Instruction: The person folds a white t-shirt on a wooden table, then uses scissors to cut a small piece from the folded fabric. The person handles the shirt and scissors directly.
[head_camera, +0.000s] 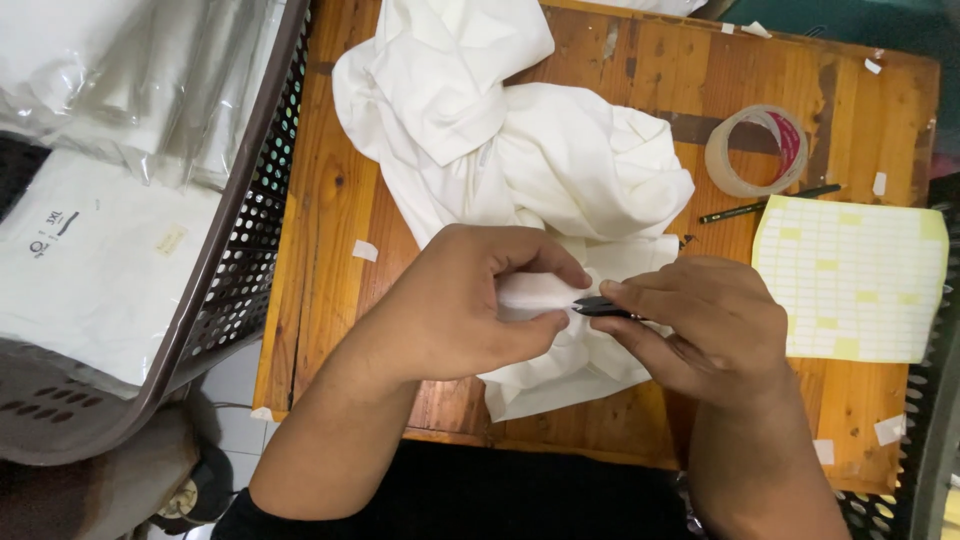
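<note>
- White cloth lies heaped on the wooden table, crumpled, its bulk toward the far edge and one end trailing down to my hands.
- My left hand is closed on a fold of that cloth, thumb and forefinger pinching it just left of the middle, the other fingers curled around.
- My right hand grips a small dark tool between thumb and fingers; its tip touches the pinched fold. I cannot tell what kind of tool it is, as most of it is hidden in my hand.
- Both hands meet over the near part of the table, almost touching at the fingertips.
- To my right, a sheet of small yellow and white stickers lies flat on the wood.
- Beyond it sits a roll of clear tape, with a dark pen just beside it, between roll and sheet.
- Small bits of white paper are scattered on the table top.
- At my left stands a brown perforated basket against the table's edge, holding folded white goods in clear plastic bags.
</note>
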